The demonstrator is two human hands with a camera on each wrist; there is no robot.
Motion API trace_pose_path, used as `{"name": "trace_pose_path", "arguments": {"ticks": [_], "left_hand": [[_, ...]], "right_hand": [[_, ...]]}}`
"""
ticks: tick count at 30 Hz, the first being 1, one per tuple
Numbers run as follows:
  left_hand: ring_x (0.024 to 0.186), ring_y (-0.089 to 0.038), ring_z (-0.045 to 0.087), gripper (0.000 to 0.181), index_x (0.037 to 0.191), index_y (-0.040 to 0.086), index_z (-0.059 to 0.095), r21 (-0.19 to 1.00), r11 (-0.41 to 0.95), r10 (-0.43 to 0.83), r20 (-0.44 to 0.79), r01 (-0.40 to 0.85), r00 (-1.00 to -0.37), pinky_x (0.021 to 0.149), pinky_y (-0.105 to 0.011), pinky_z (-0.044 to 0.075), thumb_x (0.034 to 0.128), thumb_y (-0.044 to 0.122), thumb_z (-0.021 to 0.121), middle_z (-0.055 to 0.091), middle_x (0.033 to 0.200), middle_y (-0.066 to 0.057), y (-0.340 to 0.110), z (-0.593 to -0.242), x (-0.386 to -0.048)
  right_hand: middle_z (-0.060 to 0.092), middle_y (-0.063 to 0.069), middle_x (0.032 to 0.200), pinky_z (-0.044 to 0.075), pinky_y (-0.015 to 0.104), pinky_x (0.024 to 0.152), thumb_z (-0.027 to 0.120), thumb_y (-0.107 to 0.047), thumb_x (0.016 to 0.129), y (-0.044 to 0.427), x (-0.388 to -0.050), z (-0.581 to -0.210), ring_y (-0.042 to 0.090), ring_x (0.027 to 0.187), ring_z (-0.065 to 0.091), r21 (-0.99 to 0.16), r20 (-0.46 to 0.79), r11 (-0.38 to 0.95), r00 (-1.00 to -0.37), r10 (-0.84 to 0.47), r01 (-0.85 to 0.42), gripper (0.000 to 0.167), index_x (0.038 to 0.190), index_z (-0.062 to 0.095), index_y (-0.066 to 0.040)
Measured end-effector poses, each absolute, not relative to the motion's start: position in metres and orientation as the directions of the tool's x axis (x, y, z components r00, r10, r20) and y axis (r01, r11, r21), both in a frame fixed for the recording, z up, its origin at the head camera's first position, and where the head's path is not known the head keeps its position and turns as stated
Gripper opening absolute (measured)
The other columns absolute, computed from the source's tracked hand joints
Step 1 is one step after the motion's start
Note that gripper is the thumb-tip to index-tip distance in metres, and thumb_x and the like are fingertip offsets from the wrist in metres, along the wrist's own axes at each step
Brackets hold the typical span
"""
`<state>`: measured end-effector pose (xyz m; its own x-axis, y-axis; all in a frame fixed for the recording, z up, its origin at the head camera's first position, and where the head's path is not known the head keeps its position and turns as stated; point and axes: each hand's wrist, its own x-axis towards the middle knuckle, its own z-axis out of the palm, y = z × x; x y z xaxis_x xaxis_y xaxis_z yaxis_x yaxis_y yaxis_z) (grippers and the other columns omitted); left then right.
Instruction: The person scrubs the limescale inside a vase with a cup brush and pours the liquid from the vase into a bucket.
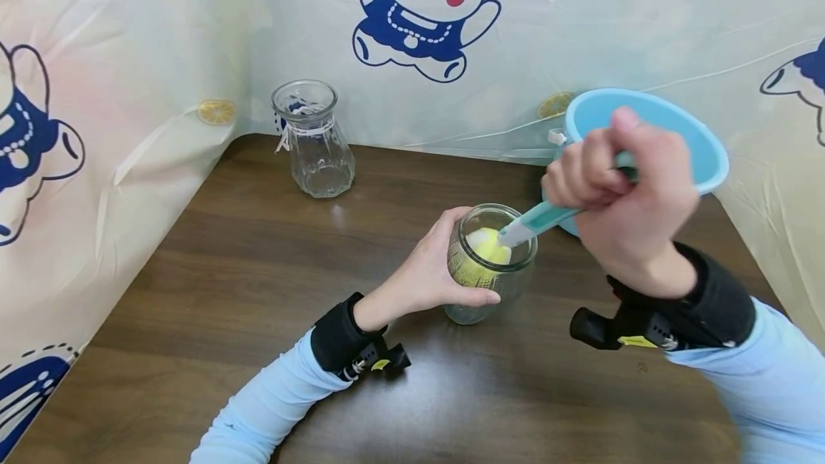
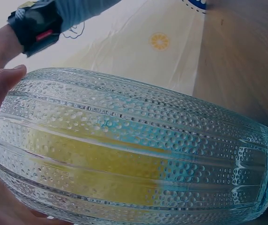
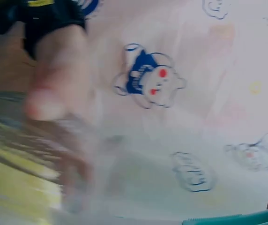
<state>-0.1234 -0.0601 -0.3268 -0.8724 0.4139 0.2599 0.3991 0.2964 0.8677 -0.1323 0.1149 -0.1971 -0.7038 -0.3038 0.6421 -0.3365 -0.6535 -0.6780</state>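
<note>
The work looks to be partway through: the sponge head (image 1: 488, 249) of the brush is already down inside the glass jar (image 1: 515, 279), which stands right of the middle of the bench (image 1: 271, 256), well in from its back edge. The left hand (image 1: 432, 274) is wrapped round the jar's side below the rim, steadying it, I judge, while the grip of the right hand (image 1: 634, 185) is closed on the teal handle (image 1: 546, 216) above the mouth. Seen through the glass in the left wrist view, the sponge fills much of the body but stops short of the base, so the lowest part seems left unreached, and the brush is not yet out. Whether the glass is clean cannot be told. The vase (image 1: 322, 160) near the back-left corner stands untouched, its own state unclear; the blue bucket (image 1: 712, 152) by the back-right corner is partly hidden behind the right hand.
</note>
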Motion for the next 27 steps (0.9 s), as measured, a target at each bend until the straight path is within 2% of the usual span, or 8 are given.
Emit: {"name": "trace_pose_path", "arguments": {"ticks": [6, 11, 18, 23, 27], "left_hand": [[0.111, -0.008, 0.042, 0.093, 0.132, 0.017, 0.030, 0.871, 0.296, 0.417, 0.252, 0.393, -0.873, 0.093, -0.033, 0.039, 0.0582, 0.027, 0.085, 0.042, 0.126, 0.003, -0.060, -0.327, -0.123], [0.111, -0.009, 0.041, 0.092, 0.133, 0.016, 0.030, 0.871, 0.287, 0.424, 0.258, 0.398, -0.868, 0.093, -0.033, 0.038, 0.0591, 0.026, 0.085, 0.041, 0.126, 0.003, -0.061, -0.327, -0.123], [0.112, -0.008, 0.041, 0.094, 0.133, 0.016, 0.029, 0.868, 0.297, 0.420, 0.255, 0.397, -0.871, 0.094, -0.032, 0.038, 0.0589, 0.026, 0.085, 0.041, 0.126, 0.003, -0.062, -0.326, -0.123], [0.112, -0.010, 0.042, 0.096, 0.133, 0.016, 0.029, 0.870, 0.294, 0.423, 0.252, 0.395, -0.870, 0.093, -0.031, 0.039, 0.0575, 0.027, 0.086, 0.042, 0.126, 0.001, -0.062, -0.326, -0.123], [0.112, -0.011, 0.043, 0.095, 0.133, 0.015, 0.029, 0.865, 0.296, 0.419, 0.265, 0.406, -0.869, 0.092, -0.031, 0.039, 0.0572, 0.026, 0.086, 0.043, 0.124, 0.000, -0.061, -0.327, -0.124]], "right_hand": [[0.016, -0.006, 0.048, 0.014, 0.019, 0.044, 0.019, -0.020, 0.091, 0.139, -0.125, -0.180, 0.006, 0.042, 0.016, -0.559, 0.690, -0.773, -0.686, -0.232, -0.300, 0.042, 0.050, 0.013, -0.013], [0.014, -0.006, 0.049, 0.014, 0.019, 0.046, 0.019, -0.021, 0.093, 0.141, -0.118, -0.176, 0.006, 0.042, 0.015, -0.521, 0.726, -0.794, -0.651, -0.219, -0.313, 0.043, 0.052, 0.011, -0.013], [0.016, -0.004, 0.048, 0.016, 0.020, 0.044, 0.021, -0.013, 0.090, 0.130, -0.120, -0.185, 0.006, 0.045, 0.017, -0.627, 0.725, -0.677, -0.607, -0.325, -0.386, 0.042, 0.049, 0.015, -0.011], [0.018, -0.002, 0.048, 0.019, 0.020, 0.040, 0.028, -0.004, 0.092, 0.113, -0.130, -0.204, 0.008, 0.042, 0.019, -0.646, 0.738, -0.591, -0.591, -0.324, -0.483, 0.045, 0.048, 0.018, -0.008], [0.016, -0.002, 0.047, 0.019, 0.021, 0.036, 0.029, -0.003, 0.093, 0.102, -0.136, -0.217, 0.008, 0.039, 0.017, -0.670, 0.734, -0.513, -0.586, -0.344, -0.537, 0.046, 0.049, 0.018, -0.008]]}}
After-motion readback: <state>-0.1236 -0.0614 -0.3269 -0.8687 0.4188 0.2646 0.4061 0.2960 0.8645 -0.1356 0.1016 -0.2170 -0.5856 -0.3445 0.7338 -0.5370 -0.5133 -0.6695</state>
